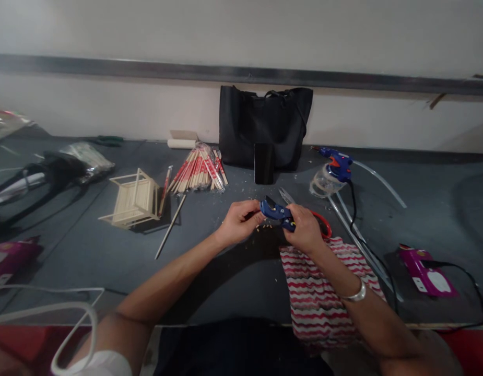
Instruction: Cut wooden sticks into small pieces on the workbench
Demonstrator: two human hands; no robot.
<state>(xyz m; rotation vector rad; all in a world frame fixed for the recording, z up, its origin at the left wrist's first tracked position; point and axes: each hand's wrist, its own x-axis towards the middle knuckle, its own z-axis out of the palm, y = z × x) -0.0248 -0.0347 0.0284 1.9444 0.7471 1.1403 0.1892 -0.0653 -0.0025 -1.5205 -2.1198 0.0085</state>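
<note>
My right hand [305, 230] is closed around the handles of a blue hand cutter [275, 210], whose jaws point left. Close by the jaws, my left hand [241, 222] is pinched shut. What its fingers hold is too small to make out. Below the cutter, several short pale offcuts [264, 226] lie on the grey table [225, 292]. Scissors with red handles [323, 224] lie partly hidden behind my right hand. A red-and-white striped cloth [315, 297] spreads under my right forearm.
Left stands a small frame of pale sticks [136, 201], near a loose stick [169, 227] and wrapped chopsticks [196, 169]. A phone [263, 164] leans on a black bag [260, 120]. Right are a blue glue gun [337, 163], glue sticks [358, 235] and a corded purple box [427, 271].
</note>
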